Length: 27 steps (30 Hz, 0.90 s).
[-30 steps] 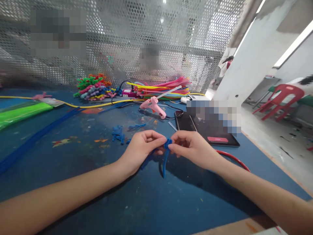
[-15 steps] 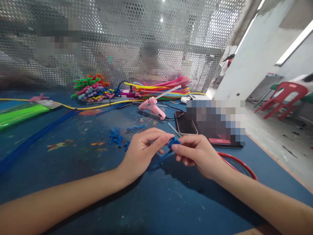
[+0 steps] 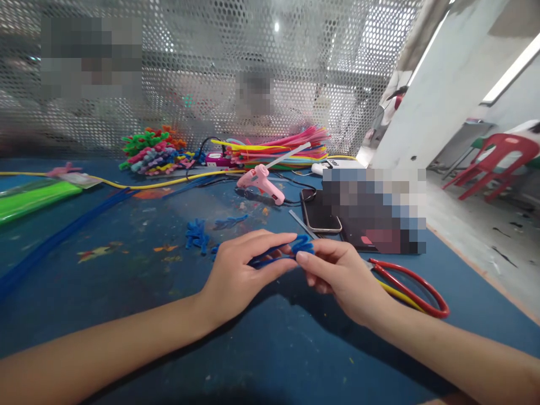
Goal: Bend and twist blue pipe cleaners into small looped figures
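Observation:
A blue pipe cleaner is bent into small loops between my two hands, above the blue table. My right hand pinches the looped part between thumb and fingers. My left hand is closed around the tail of the same pipe cleaner, its thumb and index finger reaching toward the loops. Part of the tail is hidden inside the left hand. Beyond the left hand lie twisted blue pieces and a flatter blue piece.
A pink glue gun stands behind the hands, near a phone and a glue stick. Red-handled scissors lie beside the right wrist. Colourful pipe cleaners, a yellow cable and a green pack are farther back.
My left fingers have moved apart from the loops' top and now lie along the pipe cleaner. The loops show more fully, and more of the scissors is visible.

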### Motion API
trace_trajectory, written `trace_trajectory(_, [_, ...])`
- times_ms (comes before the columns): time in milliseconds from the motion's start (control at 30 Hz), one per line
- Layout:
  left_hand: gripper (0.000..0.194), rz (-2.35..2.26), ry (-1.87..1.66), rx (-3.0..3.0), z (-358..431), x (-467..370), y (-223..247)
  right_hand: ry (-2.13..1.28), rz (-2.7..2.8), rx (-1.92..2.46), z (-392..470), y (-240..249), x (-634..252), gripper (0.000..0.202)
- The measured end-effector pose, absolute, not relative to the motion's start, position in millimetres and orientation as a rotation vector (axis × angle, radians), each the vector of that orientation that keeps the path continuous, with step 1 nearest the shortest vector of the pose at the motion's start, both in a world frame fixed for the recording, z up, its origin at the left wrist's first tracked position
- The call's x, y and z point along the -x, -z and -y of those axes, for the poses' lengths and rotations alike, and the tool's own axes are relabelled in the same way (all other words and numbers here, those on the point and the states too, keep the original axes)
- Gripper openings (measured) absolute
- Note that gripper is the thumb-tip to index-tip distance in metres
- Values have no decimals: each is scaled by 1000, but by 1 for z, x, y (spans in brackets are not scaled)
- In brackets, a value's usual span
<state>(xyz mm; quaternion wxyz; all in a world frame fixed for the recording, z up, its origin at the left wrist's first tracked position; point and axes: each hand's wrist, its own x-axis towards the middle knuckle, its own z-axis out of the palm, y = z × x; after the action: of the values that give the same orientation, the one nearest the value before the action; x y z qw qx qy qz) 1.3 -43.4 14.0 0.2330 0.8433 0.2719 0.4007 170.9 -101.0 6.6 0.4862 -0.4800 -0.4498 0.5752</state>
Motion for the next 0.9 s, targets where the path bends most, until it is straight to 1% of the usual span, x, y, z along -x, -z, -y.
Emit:
trace_trajectory(100, [30,-700,-1074,-2326,42,0,-12,-1346,1175,1237,101,-6,-172,31])
trace_trajectory(167, [25,-670,-1081,-2329,41,1,-11,-1348,1200,1264,101,-6,-172,36])
trace_trajectory(267, [18,-650,-1104,-2308,40,2,-10,-1354,1238,1260,102,-7,-173,35])
trace_trajectory(367, [15,-671,-1142,-2287,41,2,-10,-1289,1305,1259,103,-9,-172,33])
trace_trajectory(500, [17,-644,-1194,-2291,47,-2,-10,-1183,1350,1256,107,-8,-165,45])
trace_trajectory(667, [19,-545,-1249,-2283,55,-9,-7,-1162,1181,1224,108,0,-157,51])
trace_trajectory(800, [16,-546,-1197,-2232,58,-11,-5,-1269,1017,1171,106,6,-153,52])
trace_trajectory(900, [14,-552,-1144,-2211,59,-12,-4,-1221,998,1202,104,9,-152,53])
